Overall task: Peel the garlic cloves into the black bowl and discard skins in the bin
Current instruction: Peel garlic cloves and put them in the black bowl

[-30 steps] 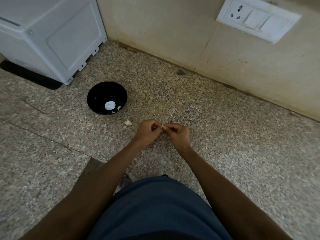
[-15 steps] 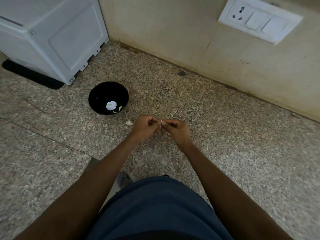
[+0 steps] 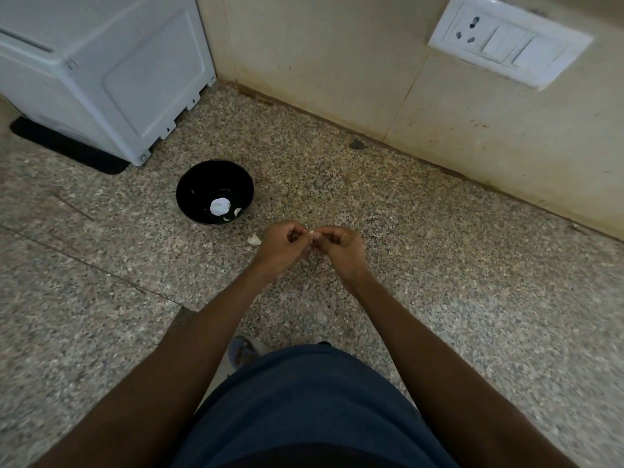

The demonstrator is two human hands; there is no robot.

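Observation:
A small white garlic clove (image 3: 312, 235) is pinched between the fingertips of my left hand (image 3: 282, 246) and my right hand (image 3: 341, 248), which meet over the speckled stone counter. The black bowl (image 3: 202, 184) stands to the upper left of my hands; inside it lie a pale round piece and two small peeled cloves (image 3: 233, 214). Another garlic piece (image 3: 254, 239) lies on the counter just left of my left hand, below the bowl. No bin is in view.
A white appliance (image 3: 101, 69) on a black mat fills the back left corner. The beige tiled wall (image 3: 337, 62) runs along the back, with a white switch and socket plate (image 3: 508, 42). A small dark speck (image 3: 357, 143) lies by the wall's foot.
Both hands stay joined on the clove, with only small finger shifts as they work at it. The view has shifted slightly.

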